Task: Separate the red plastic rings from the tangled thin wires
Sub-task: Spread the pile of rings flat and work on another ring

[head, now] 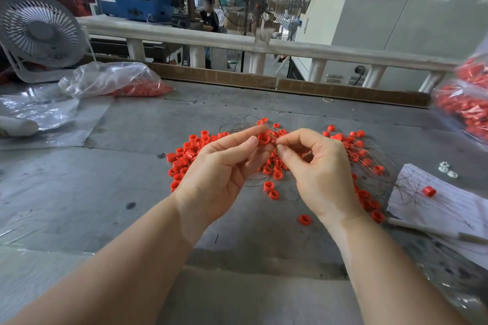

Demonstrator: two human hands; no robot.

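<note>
The left hand (224, 166) pinches one red ring (263, 138) between thumb and fingers, raised above the counter (132, 166) near its middle. The right hand (320, 166), just beside it, has its fingertips closed on what looks like a thin wire at the ring, though the strand itself is too fine to be sure of. Below and around both hands lies the pile of rings (190, 153), with loose wires (237, 124) looping through its far and right parts. Many rings to the left seem free of wire, while those on the right look still tangled, so the job seems partly done with plenty left. Bags of rings (464, 111) sit at the right edge, and another bag (111, 79) at the far left.
</note>
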